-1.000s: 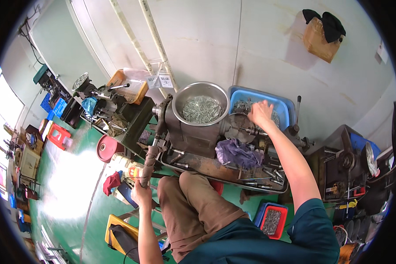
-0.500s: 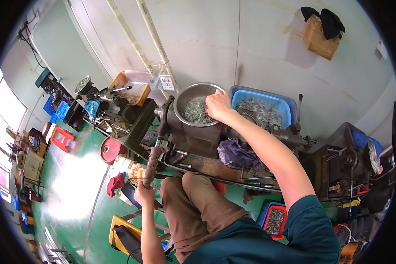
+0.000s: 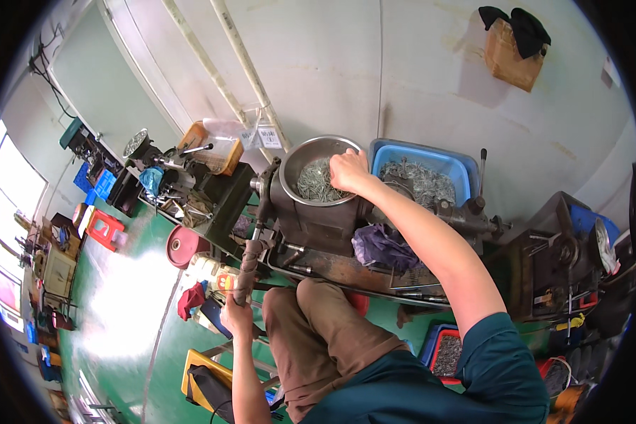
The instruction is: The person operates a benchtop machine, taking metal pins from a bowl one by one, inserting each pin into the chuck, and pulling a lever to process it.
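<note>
A steel bowl (image 3: 326,146) rests on top of a dark lathe-like machine (image 3: 311,227), with many thin metal pins (image 3: 312,182) inside. At the bowl's right side, my right hand (image 3: 348,172) is closed with its fingers pressed together. Whatever they grip is hidden from this angle. My left hand (image 3: 237,318) wraps round the lower end of a long lever (image 3: 246,272) bound in brown wrapping, at the machine's left. Behind my right forearm stands a blue basket (image 3: 466,178) of similar metal pieces. A purple cloth (image 3: 383,247) lies below the machine's right part.
The machine's tray (image 3: 336,272) holds tools near my knees. Another machine (image 3: 184,166) with an orange tray (image 3: 230,155) stands to the left. A yellow stool (image 3: 194,367) is by my left arm. A red bin (image 3: 446,355) of metal parts sits low right.
The view has shifted slightly. My right hand stays at the bowl, a touch further left over it, and my left hand keeps its hold on the lever.
</note>
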`<state>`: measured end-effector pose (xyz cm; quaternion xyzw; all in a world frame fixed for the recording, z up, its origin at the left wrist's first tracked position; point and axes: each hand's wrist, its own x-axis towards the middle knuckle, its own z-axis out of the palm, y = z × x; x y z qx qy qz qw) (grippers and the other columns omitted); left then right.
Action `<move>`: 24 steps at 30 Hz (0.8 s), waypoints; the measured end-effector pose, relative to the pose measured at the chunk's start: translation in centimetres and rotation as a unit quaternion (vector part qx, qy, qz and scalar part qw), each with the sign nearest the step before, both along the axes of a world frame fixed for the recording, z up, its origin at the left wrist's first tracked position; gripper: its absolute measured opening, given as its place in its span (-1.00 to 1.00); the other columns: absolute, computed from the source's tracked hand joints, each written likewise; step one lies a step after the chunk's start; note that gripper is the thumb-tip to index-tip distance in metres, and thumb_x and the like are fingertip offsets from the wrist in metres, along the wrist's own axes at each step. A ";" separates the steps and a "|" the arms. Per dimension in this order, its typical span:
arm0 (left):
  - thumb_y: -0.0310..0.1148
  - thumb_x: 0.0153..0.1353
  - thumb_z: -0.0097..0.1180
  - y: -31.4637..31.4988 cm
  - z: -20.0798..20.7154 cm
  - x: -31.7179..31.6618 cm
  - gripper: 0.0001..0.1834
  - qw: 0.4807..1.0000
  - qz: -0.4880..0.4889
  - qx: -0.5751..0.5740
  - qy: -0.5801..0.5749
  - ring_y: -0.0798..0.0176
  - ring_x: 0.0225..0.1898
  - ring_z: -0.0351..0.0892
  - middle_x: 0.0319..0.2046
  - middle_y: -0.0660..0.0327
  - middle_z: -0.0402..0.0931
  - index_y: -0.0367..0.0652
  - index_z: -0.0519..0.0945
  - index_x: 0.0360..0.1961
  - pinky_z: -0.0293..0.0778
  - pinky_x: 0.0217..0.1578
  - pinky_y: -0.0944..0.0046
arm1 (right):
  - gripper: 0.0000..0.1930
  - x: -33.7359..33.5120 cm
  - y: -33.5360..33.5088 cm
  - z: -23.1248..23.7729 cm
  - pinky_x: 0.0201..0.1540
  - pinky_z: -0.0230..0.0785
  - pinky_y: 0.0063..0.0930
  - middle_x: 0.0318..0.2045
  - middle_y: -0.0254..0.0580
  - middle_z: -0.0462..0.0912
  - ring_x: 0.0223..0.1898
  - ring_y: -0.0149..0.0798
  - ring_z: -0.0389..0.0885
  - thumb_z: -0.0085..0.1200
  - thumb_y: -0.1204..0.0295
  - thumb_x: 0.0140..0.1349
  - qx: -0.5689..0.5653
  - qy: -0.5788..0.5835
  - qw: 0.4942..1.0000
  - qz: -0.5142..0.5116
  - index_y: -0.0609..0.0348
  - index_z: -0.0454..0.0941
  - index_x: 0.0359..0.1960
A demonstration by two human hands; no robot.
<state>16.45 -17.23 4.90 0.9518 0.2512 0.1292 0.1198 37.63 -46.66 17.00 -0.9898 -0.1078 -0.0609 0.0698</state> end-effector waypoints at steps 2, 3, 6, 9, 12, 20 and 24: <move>-0.39 -0.24 0.03 -0.1 0.1 0.0 -0.72 1.000 -0.001 0.004 -0.005 -0.10 -0.48 0.44 -0.59 -0.05 0.45 -0.15 0.43 -0.38 0.33 -0.44 0.04 | -0.87 0.4 -0.8 0.6 -0.28 0.23 -0.37 -0.55 -0.21 0.56 -0.35 -0.27 0.47 0.08 0.41 -0.27 0.091 0.043 0.995 0.022 0.08 0.54 -0.58; -0.39 -0.24 0.04 -0.1 0.1 0.0 -0.73 1.000 -0.001 0.005 -0.009 -0.10 -0.48 0.44 -0.59 -0.05 0.45 -0.16 0.43 -0.39 0.33 -0.44 0.04 | -0.85 0.7 -1.4 1.0 -0.35 0.29 -0.42 -0.58 -0.22 0.55 -0.42 -0.29 0.50 0.10 0.38 -0.30 0.168 0.097 0.980 0.039 0.06 0.54 -0.59; -0.38 -0.23 0.04 -0.1 0.2 -0.1 -0.74 1.000 -0.011 0.014 -0.004 -0.09 -0.47 0.44 -0.59 -0.05 0.45 -0.16 0.42 -0.41 0.33 -0.44 0.04 | -0.84 1.1 -3.8 2.0 -0.46 0.32 -0.47 -0.62 -0.25 0.54 -0.53 -0.30 0.51 0.12 0.35 -0.34 0.301 0.058 0.952 0.024 0.04 0.52 -0.62; -0.37 -0.22 0.05 -0.1 0.2 -0.1 -0.76 1.000 -0.006 0.003 -0.009 -0.10 -0.46 0.44 -0.58 -0.04 0.45 -0.16 0.43 -0.42 0.33 -0.44 0.04 | -0.88 1.0 -7.4 1.8 -0.44 0.31 -0.46 -0.63 -0.26 0.53 -0.52 -0.27 0.50 0.08 0.39 -0.31 0.359 -0.010 0.933 -0.038 0.09 0.49 -0.65; -0.36 -0.22 0.05 -0.2 0.3 -0.1 -0.77 1.000 0.001 -0.004 -0.007 -0.10 -0.46 0.44 -0.58 -0.03 0.46 -0.16 0.43 -0.44 0.34 -0.44 0.04 | -0.89 0.3 -10.4 -0.7 -0.40 0.33 -0.45 -0.61 -0.23 0.54 -0.50 -0.26 0.51 0.05 0.42 -0.29 0.335 -0.028 0.939 -0.072 0.10 0.50 -0.63; -0.37 -0.21 0.01 0.0 0.2 0.0 -0.77 1.000 -0.001 -0.003 0.000 -0.09 -0.45 0.45 -0.57 -0.03 0.46 -0.14 0.44 -0.43 0.34 -0.43 0.05 | -0.85 -2.2 -11.9 -9.8 -0.38 0.32 -0.52 -0.57 -0.23 0.56 -0.48 -0.33 0.52 0.05 0.51 -0.31 0.429 0.111 0.894 -0.067 0.18 0.53 -0.57; -0.39 -0.22 0.00 0.2 0.1 0.0 -0.74 1.000 -0.009 0.001 0.002 -0.09 -0.45 0.45 -0.57 -0.05 0.46 -0.13 0.45 -0.38 0.35 -0.43 0.05 | -0.84 -2.7 -11.8 -10.6 -0.41 0.30 -0.54 -0.60 -0.26 0.54 -0.51 -0.36 0.50 0.10 0.52 -0.33 0.414 0.121 0.900 -0.067 0.21 0.52 -0.58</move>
